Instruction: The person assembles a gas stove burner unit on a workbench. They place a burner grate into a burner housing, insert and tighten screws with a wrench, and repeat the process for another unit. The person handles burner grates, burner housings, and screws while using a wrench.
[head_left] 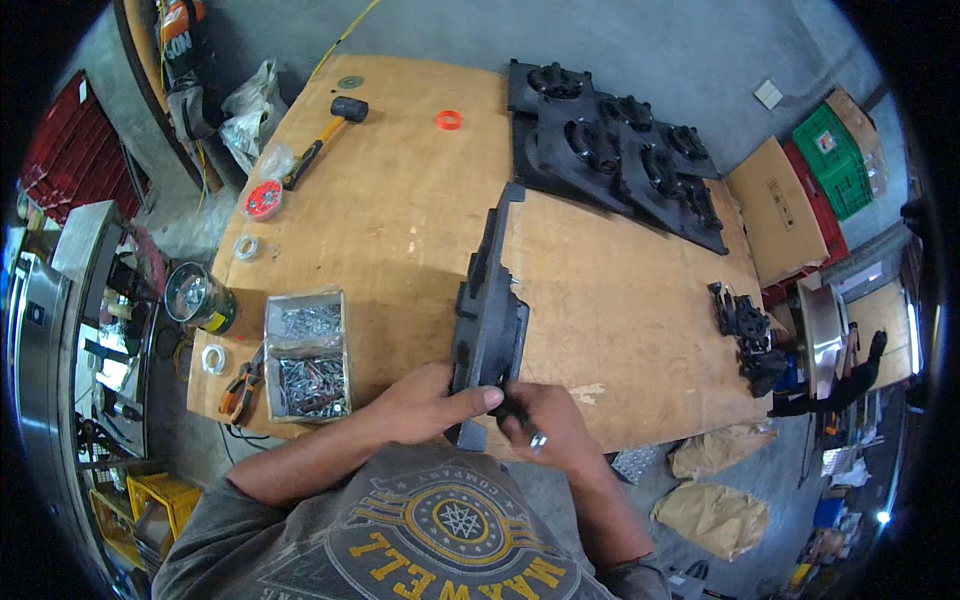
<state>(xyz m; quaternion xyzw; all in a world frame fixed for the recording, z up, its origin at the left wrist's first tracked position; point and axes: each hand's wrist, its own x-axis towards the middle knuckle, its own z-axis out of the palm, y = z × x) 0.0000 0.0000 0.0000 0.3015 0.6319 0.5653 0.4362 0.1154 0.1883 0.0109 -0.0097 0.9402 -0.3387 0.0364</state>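
Observation:
A black moulded panel (485, 310) stands on edge near the table's front, its long side running away from me. My left hand (425, 402) grips its near end from the left, the thumb pressed over the edge. On the other side my right hand (548, 425) is closed with bent fingers beside the panel's lower part. A dark piece shows at those fingertips, and a shiny metal bit sticks out at the hand. What exactly the right hand holds is too small and covered to name.
On the wooden table (400, 230), a divided box of screws (308, 355), pliers (242, 385), a jar (198, 297) and a mallet (325, 140) lie left. Several similar panels (620, 150) are stacked far right; black parts (745, 330) sit at the right edge.

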